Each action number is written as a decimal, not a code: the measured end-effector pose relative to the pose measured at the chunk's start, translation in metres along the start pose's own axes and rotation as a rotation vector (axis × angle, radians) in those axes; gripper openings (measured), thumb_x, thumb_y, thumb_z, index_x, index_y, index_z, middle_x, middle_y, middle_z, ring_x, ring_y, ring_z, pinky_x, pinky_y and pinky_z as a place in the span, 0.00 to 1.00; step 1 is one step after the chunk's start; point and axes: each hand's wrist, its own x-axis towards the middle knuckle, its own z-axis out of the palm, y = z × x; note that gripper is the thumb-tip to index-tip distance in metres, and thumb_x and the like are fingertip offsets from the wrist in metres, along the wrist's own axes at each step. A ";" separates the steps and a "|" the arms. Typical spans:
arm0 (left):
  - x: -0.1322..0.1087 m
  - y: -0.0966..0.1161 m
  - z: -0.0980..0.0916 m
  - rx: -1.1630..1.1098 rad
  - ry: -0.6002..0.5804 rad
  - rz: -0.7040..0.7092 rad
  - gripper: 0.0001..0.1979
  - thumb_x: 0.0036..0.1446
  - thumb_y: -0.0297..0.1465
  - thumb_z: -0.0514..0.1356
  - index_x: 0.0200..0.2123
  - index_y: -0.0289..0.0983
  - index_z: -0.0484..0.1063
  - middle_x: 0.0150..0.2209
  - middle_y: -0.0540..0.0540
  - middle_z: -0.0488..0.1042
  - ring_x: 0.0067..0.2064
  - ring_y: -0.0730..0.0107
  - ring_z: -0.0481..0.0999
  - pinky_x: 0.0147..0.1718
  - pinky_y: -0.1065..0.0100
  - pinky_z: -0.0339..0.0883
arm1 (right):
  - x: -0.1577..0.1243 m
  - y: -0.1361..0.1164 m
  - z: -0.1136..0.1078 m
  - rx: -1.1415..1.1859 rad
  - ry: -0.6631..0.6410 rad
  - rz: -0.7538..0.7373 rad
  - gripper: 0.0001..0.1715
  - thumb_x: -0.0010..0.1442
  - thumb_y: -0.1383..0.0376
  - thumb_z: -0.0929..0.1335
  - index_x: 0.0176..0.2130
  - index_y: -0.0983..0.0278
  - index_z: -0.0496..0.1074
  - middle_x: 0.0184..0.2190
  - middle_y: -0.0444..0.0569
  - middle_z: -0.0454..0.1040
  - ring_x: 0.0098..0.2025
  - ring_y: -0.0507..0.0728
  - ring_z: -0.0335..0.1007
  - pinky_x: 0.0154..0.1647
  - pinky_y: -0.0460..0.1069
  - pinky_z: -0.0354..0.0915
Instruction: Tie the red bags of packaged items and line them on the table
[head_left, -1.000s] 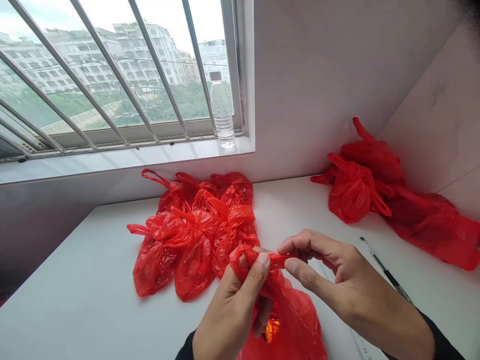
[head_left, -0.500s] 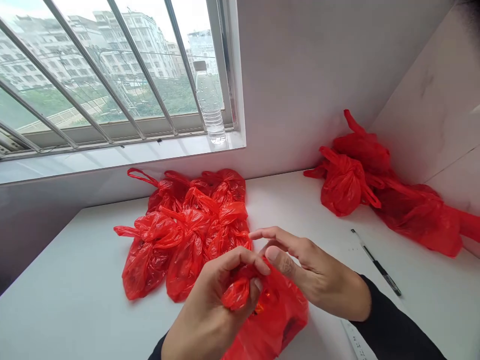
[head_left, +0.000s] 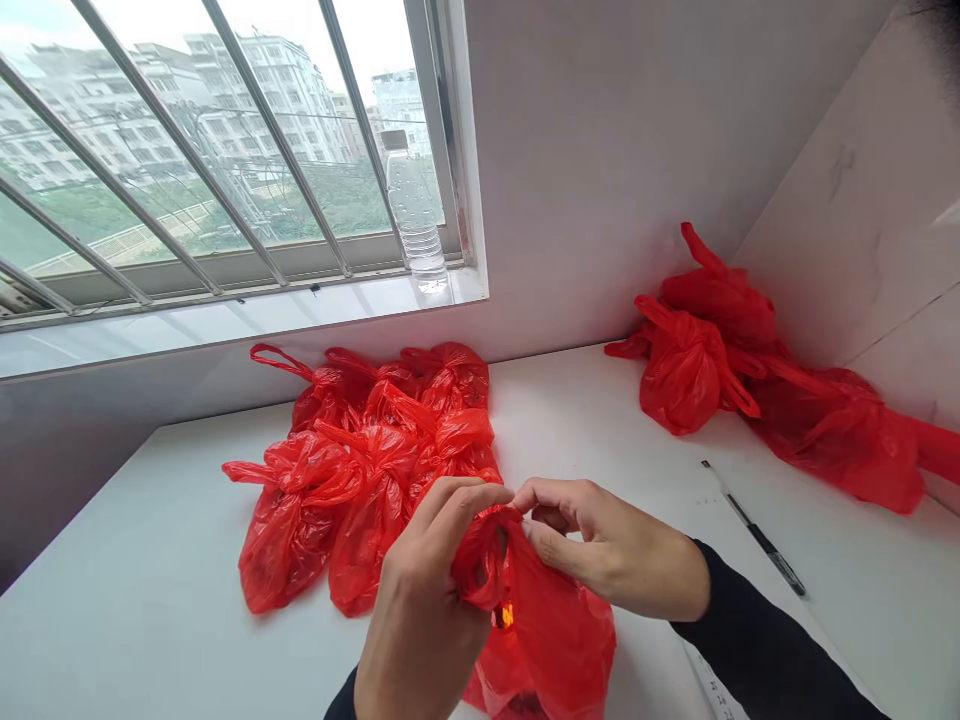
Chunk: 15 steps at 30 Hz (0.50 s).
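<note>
A red plastic bag [head_left: 555, 640] is between my hands at the front of the table, with something shiny and orange showing inside it. My left hand [head_left: 435, 590] is curled round the gathered top of the bag on its left side. On the other side, my right hand [head_left: 615, 545] pinches the bag's edge between thumb and forefinger. The fingertips of both hands nearly meet above the bag's mouth. Just beyond my left hand sit several knotted red plastic bags [head_left: 382, 460], packed close together; what they contain is hidden.
More red plastic bags [head_left: 690, 370] lie in the far right corner against the wall. A black pen [head_left: 757, 530] rests on the white table [head_left: 150, 560] right of my hand. A paper with writing [head_left: 709, 680] is partly under my right sleeve. A water bottle [head_left: 416, 215] stands on the windowsill.
My right hand has moved in and closed on the bag's edge. My left hand has turned, and the bunched top of the bag is now spread into a loop.
</note>
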 end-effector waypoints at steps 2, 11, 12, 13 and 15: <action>0.000 0.001 -0.003 0.005 -0.018 -0.020 0.30 0.53 0.10 0.53 0.50 0.46 0.72 0.45 0.52 0.73 0.45 0.74 0.76 0.42 0.75 0.69 | 0.001 0.000 -0.001 -0.044 0.076 -0.017 0.09 0.70 0.62 0.62 0.40 0.62 0.69 0.26 0.39 0.63 0.27 0.50 0.55 0.29 0.46 0.56; 0.000 0.006 -0.013 -0.028 -0.143 -0.146 0.15 0.66 0.28 0.58 0.54 0.47 0.73 0.39 0.52 0.75 0.38 0.73 0.76 0.35 0.74 0.70 | 0.001 -0.006 -0.004 -0.121 0.251 -0.048 0.06 0.69 0.62 0.63 0.39 0.61 0.67 0.34 0.43 0.70 0.38 0.52 0.66 0.39 0.48 0.64; -0.002 0.007 -0.014 -0.030 -0.152 -0.156 0.15 0.67 0.30 0.58 0.54 0.48 0.74 0.39 0.52 0.76 0.37 0.73 0.76 0.34 0.74 0.70 | 0.000 -0.007 -0.004 -0.124 0.257 -0.049 0.06 0.69 0.62 0.63 0.39 0.61 0.67 0.34 0.42 0.70 0.37 0.52 0.66 0.39 0.48 0.63; -0.003 0.008 -0.016 -0.030 -0.151 -0.172 0.15 0.67 0.32 0.58 0.55 0.48 0.74 0.38 0.52 0.76 0.36 0.73 0.76 0.33 0.75 0.70 | -0.001 -0.007 -0.005 -0.126 0.258 -0.048 0.07 0.69 0.62 0.63 0.38 0.61 0.67 0.33 0.41 0.70 0.37 0.52 0.66 0.38 0.48 0.63; -0.010 0.008 -0.017 -0.036 -0.130 -0.204 0.16 0.68 0.35 0.57 0.57 0.49 0.73 0.37 0.52 0.75 0.35 0.73 0.75 0.33 0.75 0.69 | -0.005 -0.008 -0.005 -0.125 0.262 -0.044 0.07 0.69 0.61 0.64 0.38 0.61 0.67 0.32 0.41 0.69 0.35 0.52 0.65 0.37 0.48 0.63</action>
